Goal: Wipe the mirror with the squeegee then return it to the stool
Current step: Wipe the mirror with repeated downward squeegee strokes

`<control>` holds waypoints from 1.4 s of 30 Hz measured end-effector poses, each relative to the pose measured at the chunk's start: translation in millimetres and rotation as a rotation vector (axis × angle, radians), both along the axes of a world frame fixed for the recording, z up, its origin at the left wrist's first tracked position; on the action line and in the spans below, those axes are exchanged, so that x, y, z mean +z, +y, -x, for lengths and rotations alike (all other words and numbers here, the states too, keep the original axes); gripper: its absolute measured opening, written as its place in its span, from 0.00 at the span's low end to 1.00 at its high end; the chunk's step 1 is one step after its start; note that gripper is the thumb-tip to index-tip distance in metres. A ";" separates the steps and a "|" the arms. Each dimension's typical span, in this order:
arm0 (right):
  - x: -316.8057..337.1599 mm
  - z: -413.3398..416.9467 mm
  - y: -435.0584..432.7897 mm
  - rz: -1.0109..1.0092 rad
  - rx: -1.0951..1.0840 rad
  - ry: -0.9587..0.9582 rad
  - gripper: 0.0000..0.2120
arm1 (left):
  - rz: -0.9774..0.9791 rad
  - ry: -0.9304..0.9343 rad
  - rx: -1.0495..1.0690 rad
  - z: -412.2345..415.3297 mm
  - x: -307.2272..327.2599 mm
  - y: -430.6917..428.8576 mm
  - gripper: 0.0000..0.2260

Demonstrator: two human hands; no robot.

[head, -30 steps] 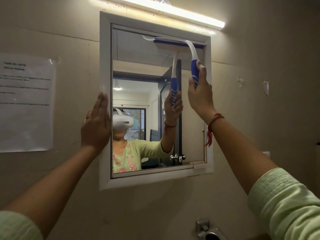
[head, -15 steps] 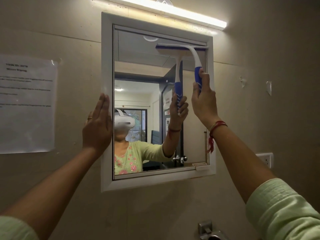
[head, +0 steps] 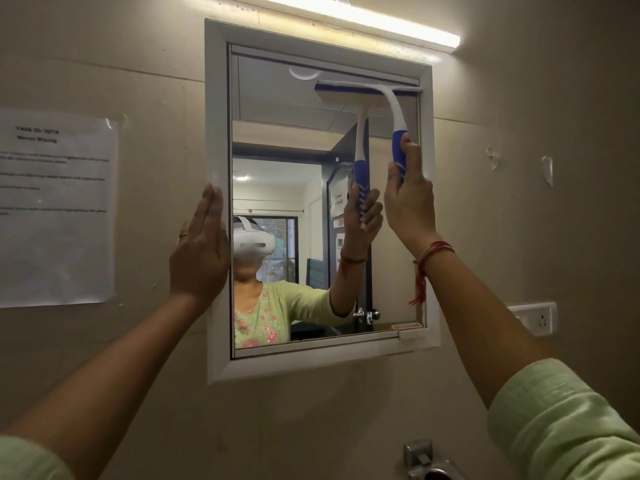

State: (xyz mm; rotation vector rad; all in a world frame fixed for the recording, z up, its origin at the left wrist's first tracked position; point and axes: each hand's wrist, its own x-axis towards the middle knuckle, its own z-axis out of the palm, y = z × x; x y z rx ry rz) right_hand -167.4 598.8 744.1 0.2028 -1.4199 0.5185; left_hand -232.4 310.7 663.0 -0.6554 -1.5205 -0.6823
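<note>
A white-framed mirror (head: 298,140) hangs on the beige wall. A white and blue squeegee (head: 393,109) presses against its upper right part, blade horizontal near the top edge. My right hand (head: 408,199) grips the blue handle from below. My left hand (head: 199,251) lies flat, fingers together, on the mirror's left frame. The glass reflects the squeegee, the arm and a person in a green top. No stool is in view.
A tube light (head: 363,19) glows above the mirror. A printed sheet (head: 55,209) is taped to the wall at left. A white wall socket (head: 535,318) sits to the right. A metal fitting (head: 426,459) juts from the wall below.
The squeegee blade has slid a little down the glass from the top edge with my right hand. My left hand stays on the frame.
</note>
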 end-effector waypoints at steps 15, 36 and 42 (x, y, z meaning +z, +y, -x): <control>-66.3 4.2 3.4 0.010 0.037 -0.066 0.21 | 0.007 0.016 0.034 3.6 -0.6 0.5 0.22; -186.7 -21.6 -2.5 0.065 0.081 -0.244 0.22 | -0.009 0.007 0.061 12.0 -0.1 0.1 0.22; -210.2 -23.8 -3.0 0.089 0.070 -0.272 0.23 | -0.023 0.012 0.049 10.4 1.0 0.9 0.22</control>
